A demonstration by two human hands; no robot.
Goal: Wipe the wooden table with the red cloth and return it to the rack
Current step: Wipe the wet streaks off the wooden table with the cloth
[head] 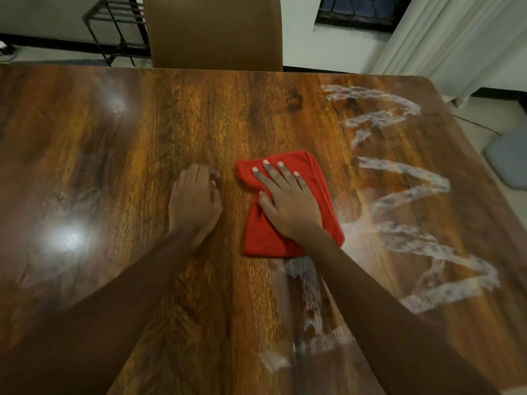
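Nearest the camera, just below the red cloth (288, 212), a smeared white streak (308, 303) runs down the wooden table (142, 166) toward the near edge; it looks partly wiped, not cleared.

Right hand (285, 201) lies flat on the cloth, fingers spread, palm pressing it to the tabletop. No pinch or clench: a flat pressing hold. The cloth is folded and sits under the palm and fingers, with its edges showing beyond the hand on all sides.

Left hand (195, 199) rests just left of the cloth, loosely curled, holding nothing, apart from the cloth.

Right of the cloth, white zigzag residue (405, 195) covers the table out toward its right edge, untouched. Left of the cloth the wood looks bare, with glare only.

Judgement: wiping under way, roughly half the top left.

Beyond the cloth, past the far edge: chair back (214, 32), and a dark metal rack (117, 27) on the floor. Return not yet begun.
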